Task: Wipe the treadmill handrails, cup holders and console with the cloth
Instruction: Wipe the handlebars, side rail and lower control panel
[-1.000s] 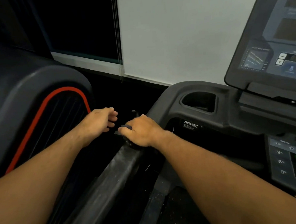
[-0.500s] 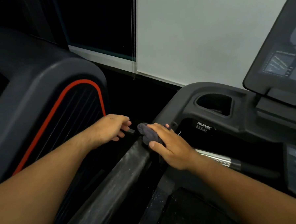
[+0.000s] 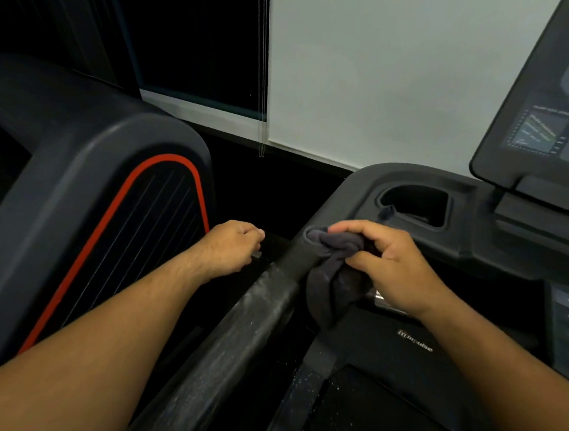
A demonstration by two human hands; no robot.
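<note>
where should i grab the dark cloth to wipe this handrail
Grip the bunched upper wad of the dark cloth from above and the right, as the right hand does. It drapes over the top end of the handrail with its tail hanging down the inner side, so a top grip should keep it on the rail.

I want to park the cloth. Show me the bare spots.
Free: the cup holder recess, bordered by the right hand and the console screen; the lower handrail, between the forearms. Crowded: the rail's top end, where the cloth is bunched and the left hand sits alongside.
</note>
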